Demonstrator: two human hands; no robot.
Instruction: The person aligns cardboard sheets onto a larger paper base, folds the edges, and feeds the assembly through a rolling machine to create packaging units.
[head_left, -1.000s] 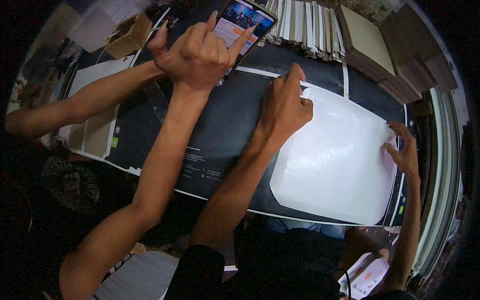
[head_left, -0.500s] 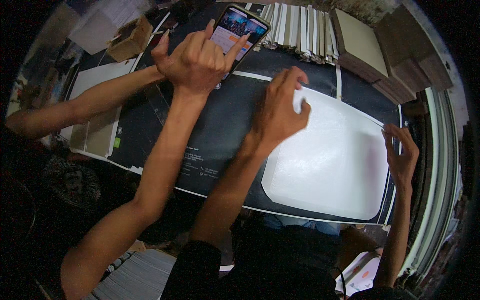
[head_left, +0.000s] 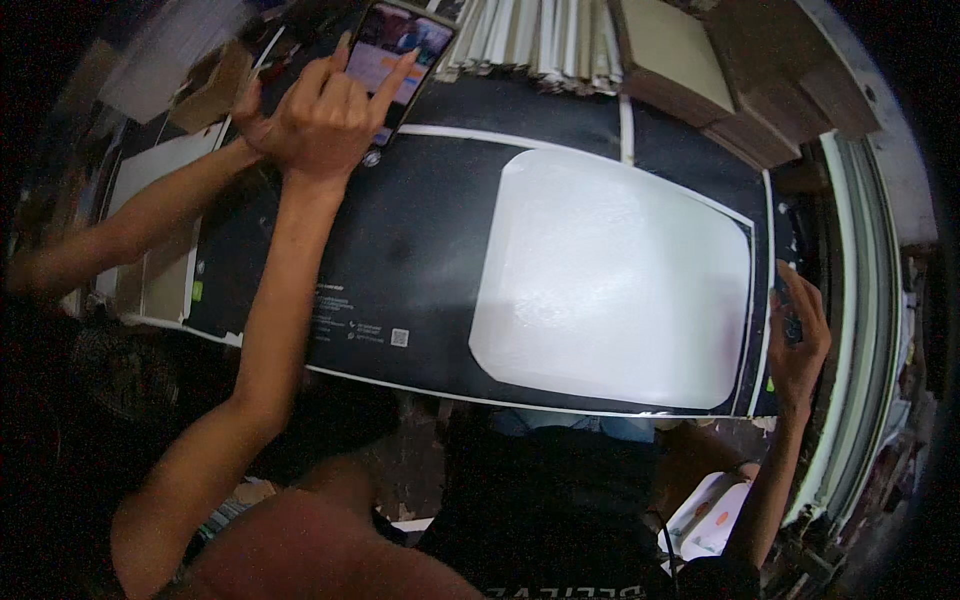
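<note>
A glossy white sheet with cut and rounded corners [head_left: 610,290] lies flat on a large black printed sheet [head_left: 410,230]. Just beyond its right side, at the table edge, is my right hand [head_left: 800,345]. Its thumb and forefinger are apart, with a dark surface showing between them, and it does not touch the white sheet. My left forearm [head_left: 310,550] is a blurred shape at the bottom; the hand itself is out of sight. Another person's hands [head_left: 325,125] are at the upper left, with fingers over a smartphone [head_left: 395,65].
Stacks of grey-brown board [head_left: 675,55] stand at the back right, beside a row of narrow white strips [head_left: 550,40]. A cardboard box [head_left: 210,90] sits at the far left. The co-worker's arms [head_left: 270,320] reach across the left side. White rails [head_left: 855,350] run along the right.
My left hand has left the white sheet's far left corner and dropped out of view. My right hand has let go of the far right corner and moved toward me. The whole view has shifted.
</note>
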